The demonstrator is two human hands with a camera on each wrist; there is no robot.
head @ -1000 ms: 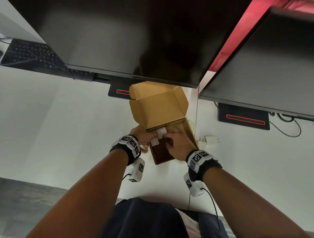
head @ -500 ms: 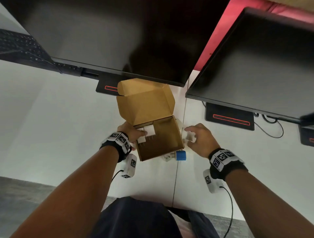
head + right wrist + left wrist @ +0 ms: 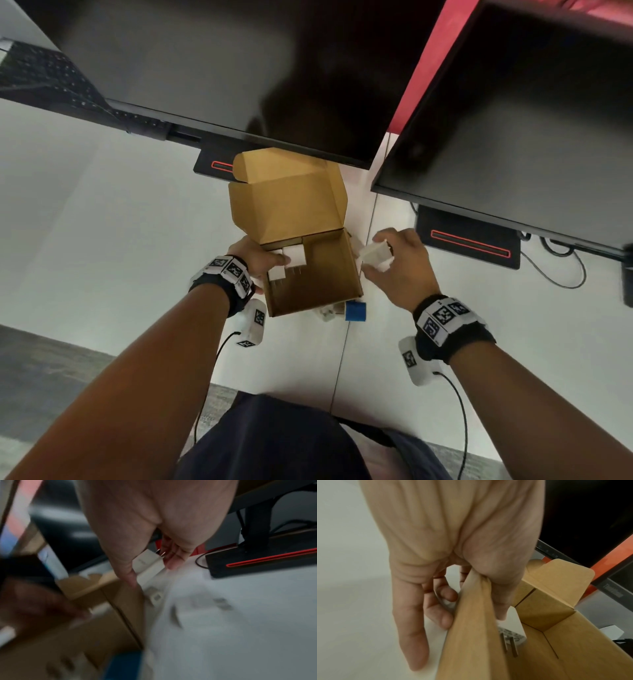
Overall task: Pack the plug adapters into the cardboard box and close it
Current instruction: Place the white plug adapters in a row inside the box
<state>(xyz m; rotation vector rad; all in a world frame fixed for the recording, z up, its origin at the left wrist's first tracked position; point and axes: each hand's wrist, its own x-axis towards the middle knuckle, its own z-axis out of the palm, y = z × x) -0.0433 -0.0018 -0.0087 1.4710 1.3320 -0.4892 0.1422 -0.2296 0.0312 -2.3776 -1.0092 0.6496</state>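
White bench [image 3: 120,240] carries everything, and nearest the person the left hand [image 3: 255,262] grips the left wall of the cardboard box [image 3: 318,291], thumb inside and fingers outside, likely to steady it for packing. Two white adapters [image 3: 289,262] sit by that thumb, prongs towards the person. Across the box, the right hand [image 3: 399,265] pinches another white adapter [image 3: 375,256] between thumb and fingers, clear of the bench and just outside the right wall. Short of that hand, beside the box's near corner, lie a small white piece [image 3: 327,312] and a blue block [image 3: 355,310]. Beyond both hands the lid [image 3: 287,202] stands open. Half a second ago the right hand was only reaching down for this adapter; now it has lifted it.
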